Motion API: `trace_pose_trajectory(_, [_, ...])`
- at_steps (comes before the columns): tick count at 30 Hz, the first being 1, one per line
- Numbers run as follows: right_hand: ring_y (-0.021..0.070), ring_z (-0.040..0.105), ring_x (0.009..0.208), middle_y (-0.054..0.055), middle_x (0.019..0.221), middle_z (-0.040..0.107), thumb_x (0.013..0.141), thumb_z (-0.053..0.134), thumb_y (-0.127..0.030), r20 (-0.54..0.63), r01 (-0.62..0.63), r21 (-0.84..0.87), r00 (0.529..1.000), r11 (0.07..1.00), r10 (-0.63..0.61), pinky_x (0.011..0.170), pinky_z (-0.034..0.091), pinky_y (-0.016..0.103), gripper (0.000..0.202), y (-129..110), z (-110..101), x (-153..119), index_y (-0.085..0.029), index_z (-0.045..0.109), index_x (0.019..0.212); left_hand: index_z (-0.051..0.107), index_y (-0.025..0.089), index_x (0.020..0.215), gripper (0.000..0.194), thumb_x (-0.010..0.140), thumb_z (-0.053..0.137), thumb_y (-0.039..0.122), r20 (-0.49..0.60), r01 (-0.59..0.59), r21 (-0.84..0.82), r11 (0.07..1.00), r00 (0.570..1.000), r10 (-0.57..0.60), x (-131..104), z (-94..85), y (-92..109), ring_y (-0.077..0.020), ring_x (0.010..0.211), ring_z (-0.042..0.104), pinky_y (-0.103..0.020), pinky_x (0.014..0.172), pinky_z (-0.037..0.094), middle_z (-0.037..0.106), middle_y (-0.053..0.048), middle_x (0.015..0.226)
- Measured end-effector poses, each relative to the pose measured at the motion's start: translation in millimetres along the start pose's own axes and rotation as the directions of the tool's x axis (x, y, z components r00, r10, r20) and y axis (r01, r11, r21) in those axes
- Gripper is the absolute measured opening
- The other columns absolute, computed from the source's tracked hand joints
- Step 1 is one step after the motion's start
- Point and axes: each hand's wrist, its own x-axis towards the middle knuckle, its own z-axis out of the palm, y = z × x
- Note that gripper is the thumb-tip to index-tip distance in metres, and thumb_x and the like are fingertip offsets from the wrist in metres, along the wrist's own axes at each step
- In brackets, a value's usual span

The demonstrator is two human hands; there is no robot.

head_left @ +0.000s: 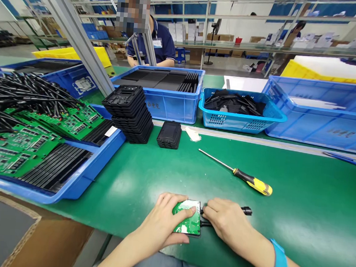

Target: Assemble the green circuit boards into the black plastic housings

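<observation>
My left hand (170, 216) grips a green circuit board (192, 225) seated in a black plastic case, its thumb pressed on the board's face. Two black cables leave the right side of the case. My right hand (225, 218) is closed around the upper cable close to the case; its fingertips are partly hidden. A black cable connector (246, 211) sticks out beyond that hand. A blue band (279, 265) is on the right wrist. Beyond the hands a screwdriver (251, 181) with a yellow and black handle lies on the green table (136, 179).
At left, a blue bin (101, 160) holds circuit boards with black cables. A tall stack of black cases (132, 117) and a short stack (169, 135) stand behind. Farther back are a blue crate (171, 106), a basket (229, 120) and a person (161, 44). Blue tweezers (347, 160) lie right.
</observation>
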Motion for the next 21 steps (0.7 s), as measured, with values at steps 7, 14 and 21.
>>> trace_pose_trajectory(7, [0.0187,0.052,0.077,0.005,0.087,0.061,0.1,0.043,-0.029,-0.05,-0.08,0.108,0.995,0.991,0.086,0.066,0.035,0.031,0.022,-7.7,-15.4,-14.6,-0.021,0.063,0.103,0.048,0.025,0.129,0.065,0.073,0.078,0.042,-0.001,0.009,-0.003,1.0,1.0,-0.009,-0.4,3.4,-1.9,-0.0316,0.11,0.049,-0.05,0.088,0.045,0.049,-0.014,0.127])
trace_pose_trajectory(14, [0.0163,0.048,0.065,0.003,0.071,0.059,0.099,0.043,-0.019,-0.182,-0.062,0.104,0.98,0.993,0.08,0.061,0.035,0.03,0.024,-23.4,0.4,-21.3,-0.017,0.065,0.088,0.052,0.025,0.127,0.064,0.072,0.079,0.044,-0.03,0.004,-0.001,1.0,1.0,-0.004,-1.2,5.0,-1.9,-0.0309,0.109,0.051,-0.048,0.088,0.046,0.051,-0.013,0.126])
trace_pose_trajectory(21, [0.0149,0.046,0.06,0.0,0.062,0.056,0.097,0.045,-0.014,-0.252,0.078,0.056,0.966,0.995,-0.061,0.056,0.028,0.031,0.023,-17.0,-0.6,-15.5,-0.015,0.065,0.086,0.053,0.022,0.124,0.061,0.072,0.078,0.043,-0.015,0.0,0.026,1.0,1.0,0.001,1.4,2.1,0.5,-0.0318,0.106,0.051,-0.049,0.084,0.047,0.052,-0.015,0.124])
